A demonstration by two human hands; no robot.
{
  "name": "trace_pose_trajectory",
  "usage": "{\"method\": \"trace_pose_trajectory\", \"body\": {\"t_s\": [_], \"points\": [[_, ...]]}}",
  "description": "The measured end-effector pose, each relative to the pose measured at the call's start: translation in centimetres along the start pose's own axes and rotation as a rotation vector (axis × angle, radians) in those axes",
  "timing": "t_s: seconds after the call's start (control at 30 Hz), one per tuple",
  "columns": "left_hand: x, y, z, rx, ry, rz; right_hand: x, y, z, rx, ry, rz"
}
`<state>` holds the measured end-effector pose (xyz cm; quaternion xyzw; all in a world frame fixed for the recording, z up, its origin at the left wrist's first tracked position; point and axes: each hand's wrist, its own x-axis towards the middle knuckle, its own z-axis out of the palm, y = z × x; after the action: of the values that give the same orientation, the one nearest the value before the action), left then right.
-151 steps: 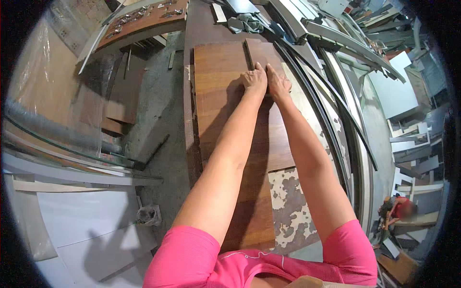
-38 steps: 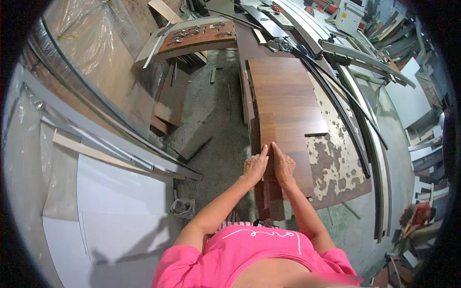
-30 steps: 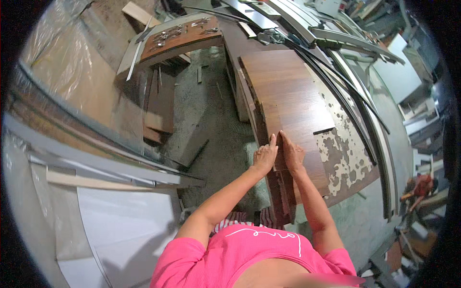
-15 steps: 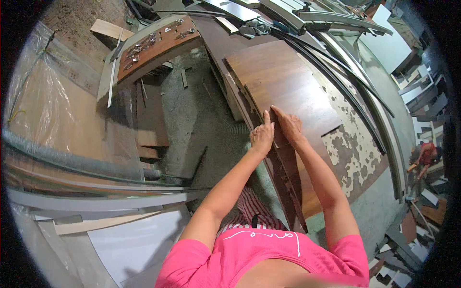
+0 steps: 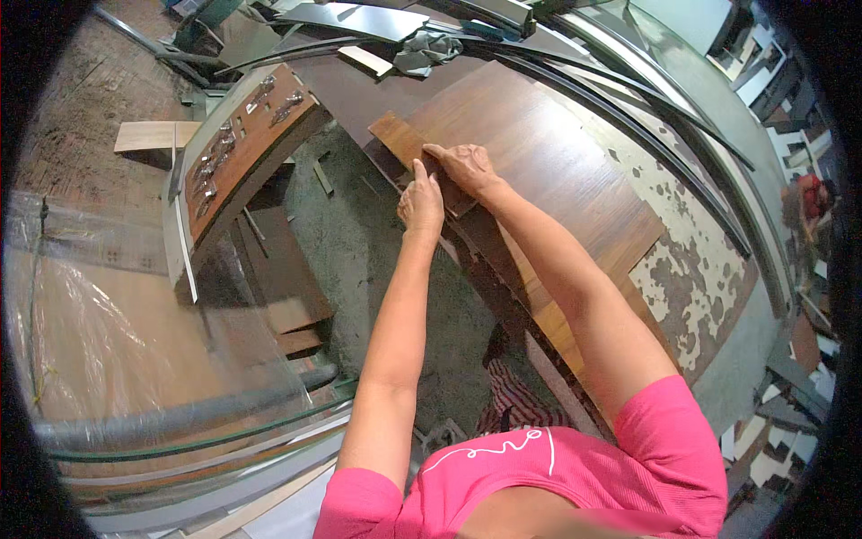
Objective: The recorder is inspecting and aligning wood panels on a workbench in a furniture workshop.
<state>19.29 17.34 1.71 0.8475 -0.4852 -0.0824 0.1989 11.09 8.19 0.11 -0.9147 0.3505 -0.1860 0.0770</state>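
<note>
A narrow brown wood-grain board [image 5: 398,135] lies along the left edge of a wide, glossy brown wooden panel [image 5: 539,135], its far end sticking out past the panel's corner. My left hand [image 5: 420,202] grips the board's outer edge with the index finger pointing forward and the other fingers curled. Across from it, my right hand [image 5: 465,169] rests on the board's top with thumb and fingers bent over the same edge, the two hands almost touching. The undersides of my fingers are hidden.
Dark metal strips [image 5: 628,126] run along the panel's right side above a peeling, patchy board [image 5: 696,310]. A grey cloth [image 5: 426,54] lies at the far end. To the left stand a brown board bearing small metal fittings [image 5: 238,144] and plastic-wrapped panels [image 5: 135,323].
Both hands have moved forward and left along the edge. The narrow board has shifted with them, its far end now beyond the wide panel's corner. My view has turned too.
</note>
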Motion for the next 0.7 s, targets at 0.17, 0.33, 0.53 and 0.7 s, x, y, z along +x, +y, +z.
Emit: {"method": "trace_pose_trajectory", "body": {"t_s": [0.17, 0.33, 0.53, 0.7], "points": [[-0.6, 0.0, 0.3, -0.005, 0.022, 0.016, -0.7, -1.0, 0.4, -0.006, 0.021, 0.112], [-4.8, 1.9, 0.5, 0.022, -0.034, 0.061, -5.5, -1.2, -0.9, -0.019, 0.043, 0.178], [-14.2, 4.8, 0.6, -0.010, -0.081, 0.131, -15.7, -1.4, -5.1, -0.001, 0.062, 0.195], [-25.7, 8.5, 2.9, -0.025, -0.122, 0.302, -29.1, 0.6, -7.7, 0.155, 0.088, 0.229]]}}
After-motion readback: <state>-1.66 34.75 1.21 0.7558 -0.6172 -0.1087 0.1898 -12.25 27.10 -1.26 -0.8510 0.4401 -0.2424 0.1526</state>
